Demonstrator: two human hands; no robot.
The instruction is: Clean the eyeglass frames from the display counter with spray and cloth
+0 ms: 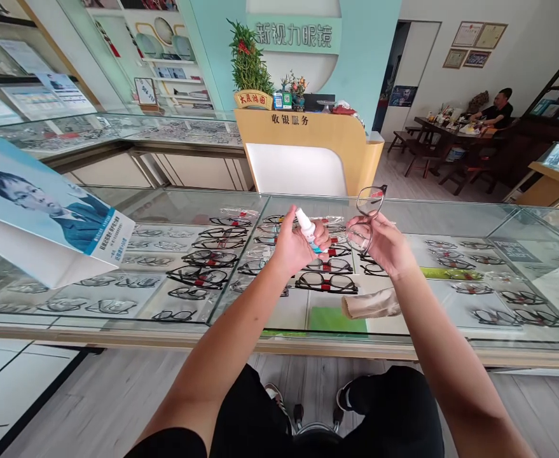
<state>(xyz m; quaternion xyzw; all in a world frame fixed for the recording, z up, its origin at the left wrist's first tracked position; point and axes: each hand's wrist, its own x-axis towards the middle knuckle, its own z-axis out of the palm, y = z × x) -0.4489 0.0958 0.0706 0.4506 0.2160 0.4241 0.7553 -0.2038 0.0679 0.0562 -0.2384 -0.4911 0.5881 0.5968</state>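
Note:
My left hand (294,247) is wrapped round a small white spray bottle (306,226) with a blue lower part, its nozzle tilted up and to the left. To the right, my right hand (384,245) grips a pair of thin-framed eyeglasses (371,201), held turned so that one lens stands above the fingers and the other shows beside them. Both hands are above a glass display case. A beige cloth (372,304) lies near its front edge, below my right hand. Rows of eyeglasses (327,282) are seen through the glass.
A tilted advertising stand (50,216) rests on the case (241,346) at the left. Beyond is a wooden counter (308,130) with a potted plant (250,63). A person (498,111) sits at a table at the far right. My legs are below the case's front edge.

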